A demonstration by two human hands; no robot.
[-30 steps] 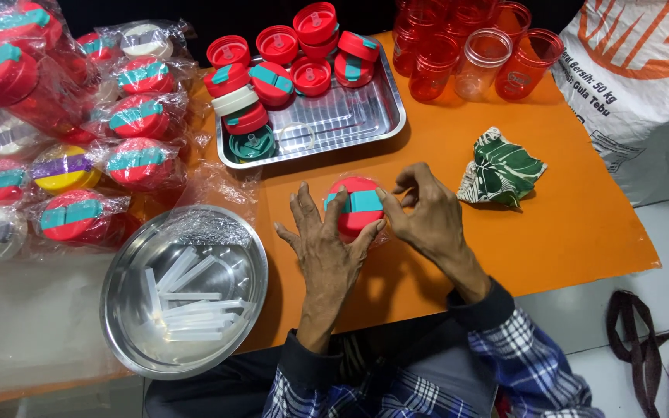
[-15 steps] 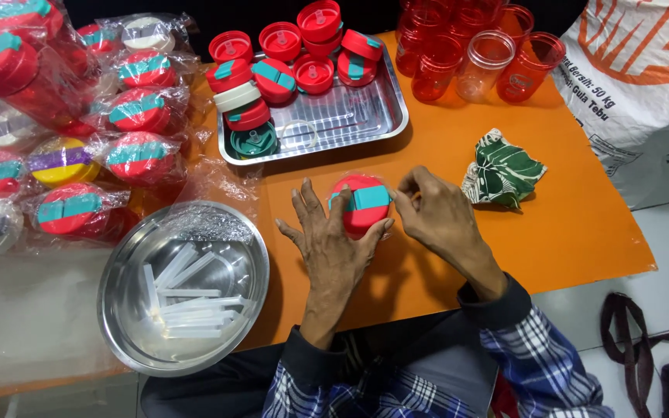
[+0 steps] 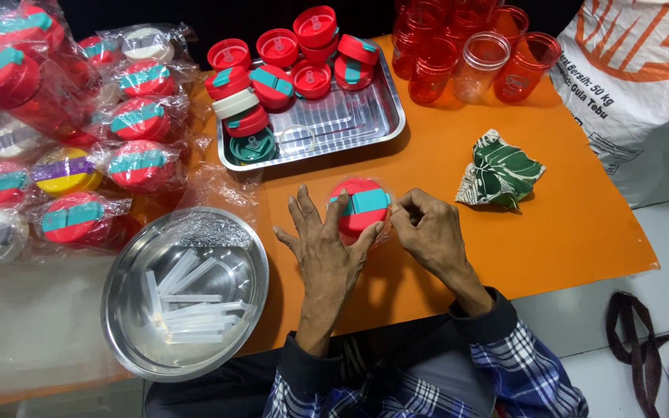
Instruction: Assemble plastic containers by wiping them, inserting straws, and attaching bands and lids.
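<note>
On the orange tabletop (image 3: 551, 232), left hand (image 3: 327, 248) splayed, steadying the round red plastic lid with teal flip tab (image 3: 359, 205); right hand (image 3: 427, 232) pinches the clear wrap at its edge; best done keeping the lid flat, pulling the film taut and even

On the worktop (image 3: 551, 232) we have the lid (image 3: 359, 205) between our left hand (image 3: 327, 248) and right hand (image 3: 427, 232). The tray (image 3: 350, 124) lies behind it, the bowl (image 3: 187, 290) to its left, the folded cloth (image 3: 499, 172) to its right.
</note>
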